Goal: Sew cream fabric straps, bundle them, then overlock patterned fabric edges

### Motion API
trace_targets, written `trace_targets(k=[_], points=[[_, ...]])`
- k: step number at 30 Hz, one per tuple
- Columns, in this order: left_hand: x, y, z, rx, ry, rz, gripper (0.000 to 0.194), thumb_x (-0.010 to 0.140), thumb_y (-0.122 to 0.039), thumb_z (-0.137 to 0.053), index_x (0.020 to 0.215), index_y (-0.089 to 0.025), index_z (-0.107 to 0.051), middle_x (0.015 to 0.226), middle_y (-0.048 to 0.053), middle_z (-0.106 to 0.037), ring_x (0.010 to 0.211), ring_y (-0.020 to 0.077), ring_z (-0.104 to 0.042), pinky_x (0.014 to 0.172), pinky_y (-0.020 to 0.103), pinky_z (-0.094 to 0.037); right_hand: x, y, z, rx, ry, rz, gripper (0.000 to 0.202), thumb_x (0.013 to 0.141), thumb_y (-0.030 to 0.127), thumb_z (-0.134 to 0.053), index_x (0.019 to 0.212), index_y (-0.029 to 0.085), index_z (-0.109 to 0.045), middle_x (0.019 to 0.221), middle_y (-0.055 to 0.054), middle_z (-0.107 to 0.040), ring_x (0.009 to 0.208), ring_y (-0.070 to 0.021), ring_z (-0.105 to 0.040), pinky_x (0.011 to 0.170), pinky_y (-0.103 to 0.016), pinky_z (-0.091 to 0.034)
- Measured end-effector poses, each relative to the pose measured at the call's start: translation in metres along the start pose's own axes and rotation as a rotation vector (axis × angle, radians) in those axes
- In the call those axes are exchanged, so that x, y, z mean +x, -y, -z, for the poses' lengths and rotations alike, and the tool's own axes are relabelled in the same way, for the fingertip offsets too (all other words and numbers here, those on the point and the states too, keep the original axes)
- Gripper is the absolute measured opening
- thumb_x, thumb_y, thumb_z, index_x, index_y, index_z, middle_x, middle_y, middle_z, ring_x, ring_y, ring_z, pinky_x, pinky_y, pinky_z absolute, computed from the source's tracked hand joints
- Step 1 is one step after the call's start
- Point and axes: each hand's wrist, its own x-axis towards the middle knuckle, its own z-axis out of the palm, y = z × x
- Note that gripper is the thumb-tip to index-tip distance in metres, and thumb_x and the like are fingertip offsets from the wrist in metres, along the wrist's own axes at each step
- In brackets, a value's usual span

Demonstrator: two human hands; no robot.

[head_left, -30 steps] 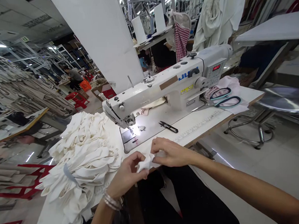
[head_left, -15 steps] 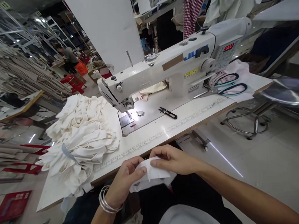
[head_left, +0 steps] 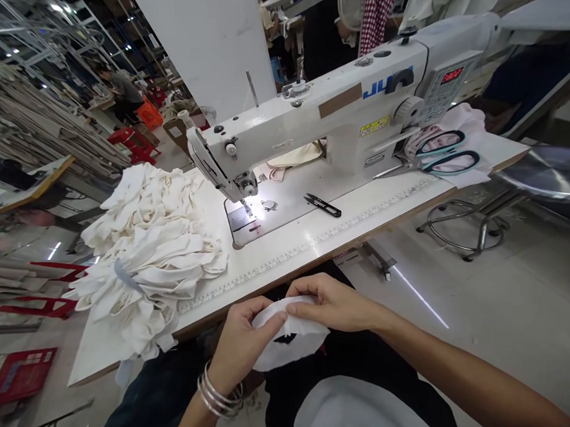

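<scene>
Over my lap, in front of the table edge, both hands pinch a small piece of white fabric [head_left: 300, 346]. My left hand [head_left: 246, 333] grips its left side with the thumb on top, bangles at the wrist. My right hand [head_left: 328, 303] holds the upper edge, thumb near the left thumb. A dark gap shows in the middle of the cloth; whether it is a hole or a fold I cannot tell. Beyond the hands stands a white sewing machine [head_left: 300, 118], its lamp lit at the needle. Black thread snips [head_left: 323, 205] lie on its bed.
A heap of cream fabric pieces [head_left: 152, 250] covers the table's left end. Large scissors [head_left: 433, 161] rest on pinkish cloth at the right. A printed ruler strip [head_left: 282, 260] runs along the front of the table. A round metal stool [head_left: 552, 175] stands right; a person [head_left: 121, 94] is far left.
The white fabric has been turned and spread between my hands, showing a dark gap in it. My thumbs are closer together. The view has shifted slightly.
</scene>
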Motion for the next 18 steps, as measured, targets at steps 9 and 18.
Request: trace_targets(k=[9,18], points=[[-0.002,0.021,0.004,-0.104,0.07,0.069,0.028,0.074,-0.04,-0.069,0.066,-0.015,-0.06,0.056,-0.004,-0.046,0.052,0.0079,-0.037,0.047,0.02,-0.03,0.002,-0.001,-0.014,0.044,0.015,-0.06,0.015,0.085,0.026,-0.063,0.088,0.014,-0.072,0.075,-0.001,-0.067,0.063,-0.0102,-0.058,0.057,-0.021,-0.042],[-0.007,0.023,-0.005,-0.068,0.157,0.034,0.027,0.069,-0.035,-0.075,0.073,-0.013,-0.06,0.064,-0.004,-0.049,0.059,0.0081,-0.04,0.052,0.021,-0.03,0.001,0.003,-0.023,-0.179,0.058,-0.152,0.018,0.086,0.028,-0.06,0.078,0.016,-0.07,0.062,0.002,-0.059,0.058,-0.0105,-0.052,0.051,-0.021,-0.032]])
